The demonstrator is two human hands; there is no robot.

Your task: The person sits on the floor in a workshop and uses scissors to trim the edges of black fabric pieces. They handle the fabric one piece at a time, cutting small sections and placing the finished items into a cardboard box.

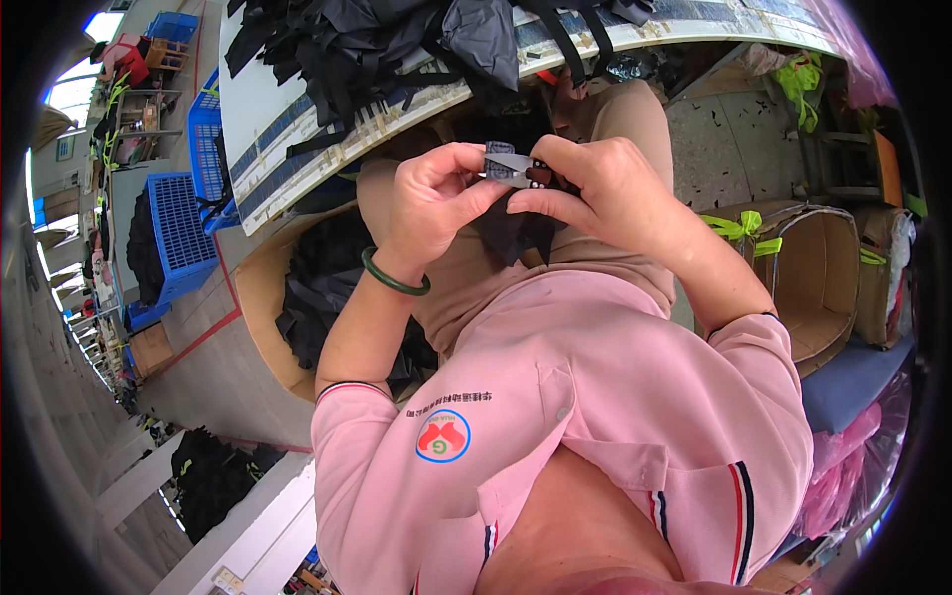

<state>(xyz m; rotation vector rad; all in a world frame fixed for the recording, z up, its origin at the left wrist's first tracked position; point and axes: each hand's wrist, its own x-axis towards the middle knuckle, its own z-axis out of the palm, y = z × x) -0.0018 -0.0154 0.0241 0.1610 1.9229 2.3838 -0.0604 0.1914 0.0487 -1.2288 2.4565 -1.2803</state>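
Above my lap, my left hand (436,193) pinches a short dark grey textured strip (496,151), perhaps fabric or webbing, between thumb and fingers. A green bangle (395,276) circles that wrist. My right hand (605,188) is closed on small thread snips (518,171) with pale metal blades and a dark grip. The blades point left and meet the strip near my left fingertips; whether they are parted is too small to tell. Below the hands, a black fabric piece (516,238) lies over my lap.
A worktable (288,159) with a worn edge bears heaped black straps and fabric (367,59). A cardboard box (260,288) of black pieces stands at my left, an open carton (813,268) at my right. Blue crates (183,233) stand farther left.
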